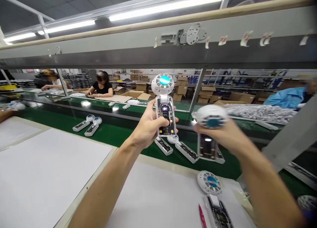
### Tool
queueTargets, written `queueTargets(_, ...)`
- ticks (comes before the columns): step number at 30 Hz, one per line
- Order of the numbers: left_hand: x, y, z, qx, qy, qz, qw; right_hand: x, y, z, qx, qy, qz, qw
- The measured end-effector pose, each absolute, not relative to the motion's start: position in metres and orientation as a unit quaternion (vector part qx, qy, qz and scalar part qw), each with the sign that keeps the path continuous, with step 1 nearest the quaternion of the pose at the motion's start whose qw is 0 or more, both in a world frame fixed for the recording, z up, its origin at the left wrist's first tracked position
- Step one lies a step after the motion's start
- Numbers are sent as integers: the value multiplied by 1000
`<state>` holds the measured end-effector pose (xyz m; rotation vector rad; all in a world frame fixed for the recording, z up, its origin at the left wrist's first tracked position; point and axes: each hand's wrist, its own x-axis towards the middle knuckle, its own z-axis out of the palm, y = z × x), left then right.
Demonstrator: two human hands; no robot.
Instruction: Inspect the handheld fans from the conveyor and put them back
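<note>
My left hand (146,127) clamps one fan (164,101), right hand (224,133) a second fan (211,117), both near the belt (119,142); likely head-heavy, either might tip if grip slackens.

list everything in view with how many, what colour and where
White plastic round-headed devices with dark circuit-board handles: at least eight, white and black, two held up, one lower right, two left, at least three just behind the held pair
Slim pen: one, red, beside the lower-right device
Flat paper sheets: at least two, white, foreground
Long smooth work surface: one, dark green, across the middle
Heaped small parts: one pile, white, right background
Cardboard boxes: several, brown, background
Tube lights: at least three, white, overhead
Co-workers: at least three, clothes black, white, blue, background
Left hand: one, bare, centre, holding a device
Right hand: one, bare, blurred, right of centre, holding a device
</note>
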<state>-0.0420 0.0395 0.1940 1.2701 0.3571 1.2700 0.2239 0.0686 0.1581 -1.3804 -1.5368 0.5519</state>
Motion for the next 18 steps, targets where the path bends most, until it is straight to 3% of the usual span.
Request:
queueTargets(4,-43,38,196,556,153,545,609,225,115,114,-700,-601,179,342)
queueTargets(10,-43,38,195,549,142,544,618,220,137,66,-759,-598,125,223)
queueTargets(14,-41,40,193,537,133,557,619,205,135,68,-742,-635,80,201)
queueTargets(18,-40,39,193,532,130,564,618,187,133,68,-672,-718,134,123)
